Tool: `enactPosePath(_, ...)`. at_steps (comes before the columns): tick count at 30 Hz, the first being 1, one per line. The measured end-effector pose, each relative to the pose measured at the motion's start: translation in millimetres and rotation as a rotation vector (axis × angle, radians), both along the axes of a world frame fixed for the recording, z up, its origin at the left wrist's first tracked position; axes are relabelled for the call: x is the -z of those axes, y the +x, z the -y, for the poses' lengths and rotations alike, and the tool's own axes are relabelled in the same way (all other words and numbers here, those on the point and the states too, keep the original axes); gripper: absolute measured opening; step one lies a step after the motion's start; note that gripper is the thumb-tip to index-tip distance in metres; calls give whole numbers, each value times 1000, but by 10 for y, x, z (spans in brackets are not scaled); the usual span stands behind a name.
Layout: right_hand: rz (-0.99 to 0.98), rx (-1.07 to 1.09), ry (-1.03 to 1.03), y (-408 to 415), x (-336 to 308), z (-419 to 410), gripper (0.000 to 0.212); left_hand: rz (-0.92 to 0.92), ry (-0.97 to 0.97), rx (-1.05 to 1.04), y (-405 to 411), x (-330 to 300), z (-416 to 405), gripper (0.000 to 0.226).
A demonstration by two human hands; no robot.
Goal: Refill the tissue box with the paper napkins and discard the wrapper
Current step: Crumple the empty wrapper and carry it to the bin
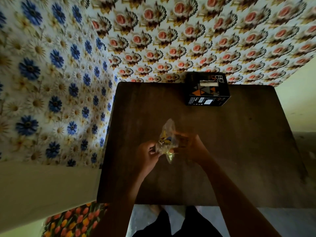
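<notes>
A black tissue box (206, 89) with orange and grey triangles stands at the far edge of the dark wooden table (239, 142), white paper showing in its top slot. Above the table's middle, both hands hold a crumpled clear plastic wrapper (166, 139) with yellow and blue print. My left hand (147, 154) pinches its lower left side. My right hand (189, 147) grips its right side, fingers curled around it. No loose napkins show outside the box.
Floral wallpaper covers the wall behind the table and the wall to the left. A tulip-patterned cloth (73, 219) lies at the lower left. My legs and feet (176, 219) show below the table's near edge.
</notes>
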State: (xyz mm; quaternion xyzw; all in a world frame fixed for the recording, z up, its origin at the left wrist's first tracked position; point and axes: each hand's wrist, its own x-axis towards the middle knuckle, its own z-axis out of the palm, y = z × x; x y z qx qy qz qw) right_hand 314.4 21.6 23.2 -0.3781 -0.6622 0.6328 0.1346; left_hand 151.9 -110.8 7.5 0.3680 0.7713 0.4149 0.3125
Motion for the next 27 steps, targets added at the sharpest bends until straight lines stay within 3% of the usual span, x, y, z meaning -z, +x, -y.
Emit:
enactPosePath(3,46,2,46,-7,41,57,58,19,-26,-70,47,-42,-17,35)
enactPosePath(6,71,60,60,3,42,133,56,168,38,-136,86,-88,-36,47)
enactPosePath(11,69,210,78,154,-100,251,23,185,82,-20,262,-163,-74,36)
enactPosePath(16,-41,486,62,606,-256,328,17,369,175,77,618,-339,-218,35)
enactPosePath(22,-149,733,70,1533,-567,323,17,469,199,4,1514,-557,-436,16)
enactPosePath(27,-83,849,134,2530,-655,272,14,479,155,75,2611,-684,-659,21)
